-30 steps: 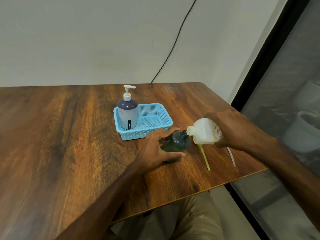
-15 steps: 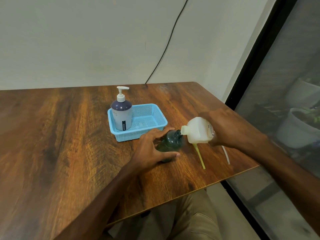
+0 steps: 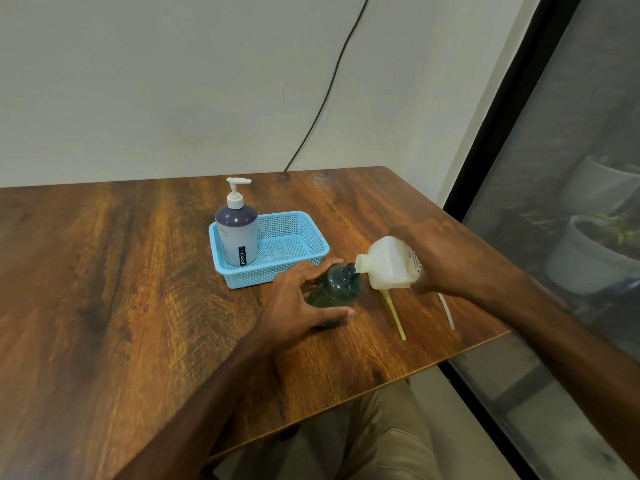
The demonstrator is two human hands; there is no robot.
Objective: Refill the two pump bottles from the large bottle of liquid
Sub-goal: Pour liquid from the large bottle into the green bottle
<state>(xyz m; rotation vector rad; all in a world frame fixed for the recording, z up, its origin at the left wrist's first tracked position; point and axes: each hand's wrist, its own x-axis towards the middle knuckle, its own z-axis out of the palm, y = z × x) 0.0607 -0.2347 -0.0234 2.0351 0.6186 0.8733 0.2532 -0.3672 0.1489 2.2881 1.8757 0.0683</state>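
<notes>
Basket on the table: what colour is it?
The basket is light blue, with fine mesh walls; the head view shows it plainly.

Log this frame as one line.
left hand: holds dark green bottle | right hand: tips large bottle, spout at green bottle's mouth | purple pump bottle: upright in blue basket

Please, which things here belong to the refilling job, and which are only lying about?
Job: large bottle, green bottle, purple pump bottle, left hand, right hand, yellow tube and white tube (probably pump parts).
Lying about: basket, cable, plant pot.
</notes>
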